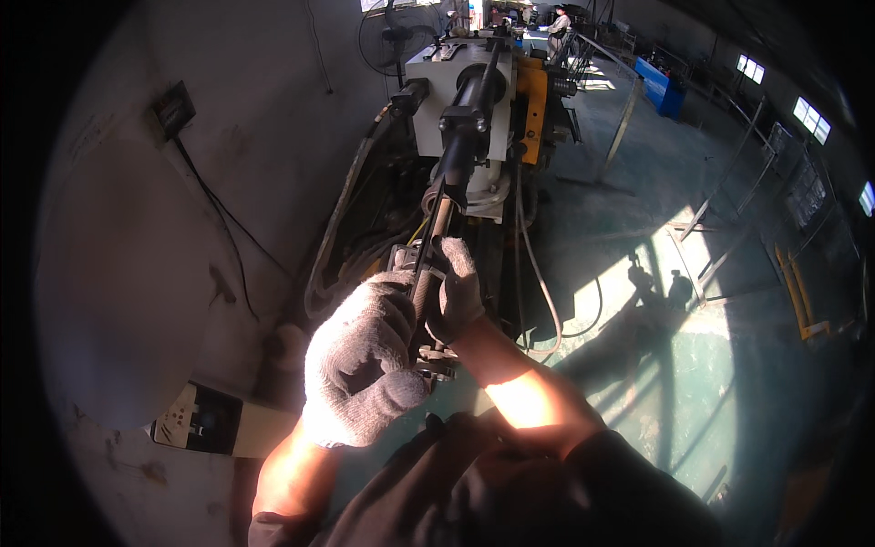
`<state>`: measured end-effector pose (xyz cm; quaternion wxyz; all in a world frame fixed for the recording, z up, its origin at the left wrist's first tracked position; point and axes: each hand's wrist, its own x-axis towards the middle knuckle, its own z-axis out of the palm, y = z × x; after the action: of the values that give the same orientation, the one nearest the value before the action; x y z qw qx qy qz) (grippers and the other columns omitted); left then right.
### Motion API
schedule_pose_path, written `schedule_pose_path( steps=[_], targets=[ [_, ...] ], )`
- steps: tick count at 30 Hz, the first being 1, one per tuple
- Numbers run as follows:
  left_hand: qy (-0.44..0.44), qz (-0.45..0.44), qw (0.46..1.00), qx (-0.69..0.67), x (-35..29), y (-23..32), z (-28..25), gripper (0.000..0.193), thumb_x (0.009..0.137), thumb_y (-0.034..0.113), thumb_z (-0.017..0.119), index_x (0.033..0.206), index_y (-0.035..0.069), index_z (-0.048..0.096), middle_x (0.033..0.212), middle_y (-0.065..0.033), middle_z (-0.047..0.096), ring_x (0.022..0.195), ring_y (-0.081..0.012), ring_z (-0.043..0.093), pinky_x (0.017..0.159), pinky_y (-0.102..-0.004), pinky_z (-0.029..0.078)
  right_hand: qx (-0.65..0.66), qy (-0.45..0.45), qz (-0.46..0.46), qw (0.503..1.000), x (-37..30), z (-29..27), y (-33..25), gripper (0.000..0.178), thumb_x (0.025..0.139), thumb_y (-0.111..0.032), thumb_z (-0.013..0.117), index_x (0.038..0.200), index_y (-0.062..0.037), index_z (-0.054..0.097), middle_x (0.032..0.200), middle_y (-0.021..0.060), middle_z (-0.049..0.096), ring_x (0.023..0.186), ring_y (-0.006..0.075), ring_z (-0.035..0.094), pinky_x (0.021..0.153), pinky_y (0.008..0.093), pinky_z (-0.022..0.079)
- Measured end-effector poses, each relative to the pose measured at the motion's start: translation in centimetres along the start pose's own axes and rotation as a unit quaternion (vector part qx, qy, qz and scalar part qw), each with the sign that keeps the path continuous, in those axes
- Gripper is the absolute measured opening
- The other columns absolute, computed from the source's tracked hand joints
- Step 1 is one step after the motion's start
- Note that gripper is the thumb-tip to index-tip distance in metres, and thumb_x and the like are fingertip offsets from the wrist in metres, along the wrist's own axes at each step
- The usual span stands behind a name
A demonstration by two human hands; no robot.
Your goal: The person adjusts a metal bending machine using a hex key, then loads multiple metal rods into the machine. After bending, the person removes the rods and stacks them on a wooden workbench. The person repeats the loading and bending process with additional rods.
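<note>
A brownish metal rod (444, 217) runs lengthwise along the machine's centre line, below a dark cylinder (467, 137). My left hand (357, 360), in a pale knitted glove, is closed with its fingers curled against the near part of the rod from the left. The thumb lies lower, toward me. On the rod's right side is my gloved right hand (458, 287), thumb pointing up and fingers partly hidden, wrapped about the same part. Metal clamp pieces (401, 257) sit just beyond my left fingers. Below my hands shows a small metal fitting (436, 363).
A machine with a pale grey housing (436, 87) and a yellow-orange part (533, 109) stands ahead. Hoses (342, 214) hang on its left, beside the wall; a cable (538, 283) loops on the right. A control box (214, 419) is at lower left. A person (558, 25) stands far off.
</note>
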<state>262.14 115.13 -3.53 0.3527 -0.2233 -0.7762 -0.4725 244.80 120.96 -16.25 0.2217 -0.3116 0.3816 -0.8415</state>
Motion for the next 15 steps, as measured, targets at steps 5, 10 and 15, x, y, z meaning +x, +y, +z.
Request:
schedule_pose_path(
  steps=[5,10,15],
  targets=[
    [-0.002,-0.041,0.999,-0.003,0.5,-0.5,-1.7,0.018,0.093,0.014,0.088,0.099,0.003,0.076,0.102,-0.0136,0.076,0.102,-0.0349,0.073,0.104,-0.0505,0.058,0.010,0.015,0.060,0.998,0.2,0.3,-0.7,0.025,0.116,-0.016,0.054,0.117,0.0001,0.073,0.110,0.0137,0.077,0.102,0.0269,0.076,0.096,0.0377,0.062],
    [-0.002,-0.020,0.985,0.169,1.3,-3.7,-2.7,0.022,0.095,0.010,0.081,0.113,-0.001,0.079,0.119,-0.0189,0.079,0.117,-0.0440,0.076,0.107,-0.0533,0.059,-0.332,-0.075,-0.060,0.938,1.4,-0.8,-0.1,0.032,0.115,-0.027,0.052,0.113,-0.0048,0.075,0.108,0.0088,0.078,0.102,0.0263,0.076,0.094,0.0388,0.062],
    [-0.073,0.075,0.960,0.260,2.7,-6.8,-3.9,0.045,0.074,0.009,0.087,0.117,0.001,0.076,0.116,-0.0189,0.076,0.111,-0.0454,0.075,0.096,-0.0511,0.063,0.271,-0.006,0.159,0.949,2.2,-1.2,1.8,0.021,0.103,-0.024,0.070,0.106,-0.0044,0.076,0.101,0.0117,0.080,0.101,0.0278,0.080,0.091,0.0385,0.061]
  ],
)
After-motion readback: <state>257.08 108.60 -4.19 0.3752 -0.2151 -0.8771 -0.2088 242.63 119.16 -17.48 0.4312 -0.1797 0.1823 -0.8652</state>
